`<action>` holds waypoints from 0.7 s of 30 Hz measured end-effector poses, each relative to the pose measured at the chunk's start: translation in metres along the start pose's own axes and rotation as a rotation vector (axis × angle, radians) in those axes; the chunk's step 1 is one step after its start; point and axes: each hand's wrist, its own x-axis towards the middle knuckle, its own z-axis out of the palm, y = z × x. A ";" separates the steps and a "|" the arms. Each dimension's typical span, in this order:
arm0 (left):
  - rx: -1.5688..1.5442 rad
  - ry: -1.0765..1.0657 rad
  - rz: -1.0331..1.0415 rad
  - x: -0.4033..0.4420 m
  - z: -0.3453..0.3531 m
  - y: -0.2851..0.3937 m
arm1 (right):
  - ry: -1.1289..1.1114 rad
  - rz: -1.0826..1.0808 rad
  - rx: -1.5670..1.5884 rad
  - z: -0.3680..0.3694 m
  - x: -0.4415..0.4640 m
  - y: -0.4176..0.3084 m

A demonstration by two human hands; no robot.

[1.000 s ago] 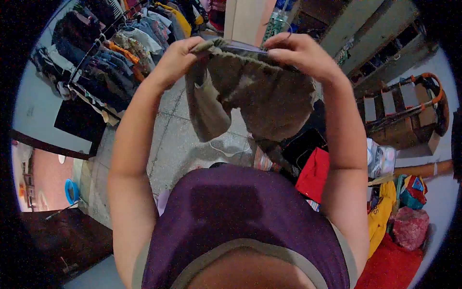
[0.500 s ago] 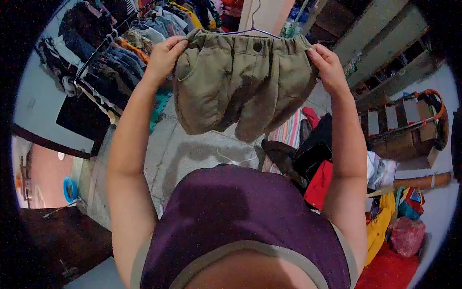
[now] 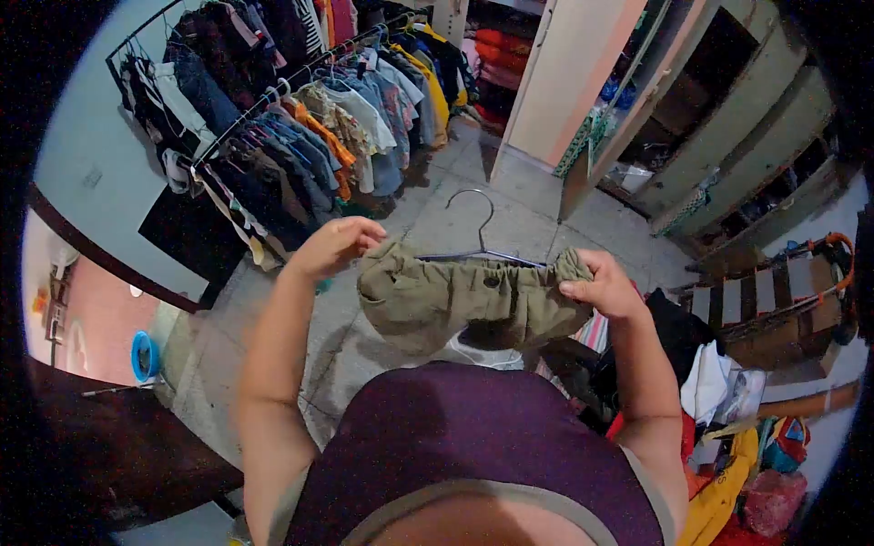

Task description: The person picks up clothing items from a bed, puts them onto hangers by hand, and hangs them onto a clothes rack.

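One pair of olive-khaki cloth shorts [image 3: 455,298] is being held up in the air, just in front of the person's purple top with grey trim [image 3: 473,446]. From where I stand, the waistband looks tightly gathered, a dark round button [image 3: 492,282] sits at its middle, and the fabric sags in soft creases. A thin hanger with a bare metal hook [image 3: 492,214] runs along the waistband, its hook rising on the side away from the purple top. The right hand [image 3: 612,284] has thumb and fingers clamped on a bunched end of the waistband. The left hand [image 3: 339,247] has curled fingers at the opposite end; whether they grip it I cannot tell. Well ahead and left of the purple top stands a clothes rack with a dark metal rail [image 3: 238,123].
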 end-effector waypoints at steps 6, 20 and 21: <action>-0.218 0.031 0.059 -0.011 0.004 -0.047 | 0.142 0.021 0.242 0.016 0.016 -0.001; 0.237 0.010 -0.403 0.092 -0.038 -0.134 | 0.508 -0.148 0.505 -0.077 0.107 0.047; 0.245 0.031 -0.443 0.106 -0.045 -0.135 | 0.511 -0.157 0.507 -0.088 0.119 0.053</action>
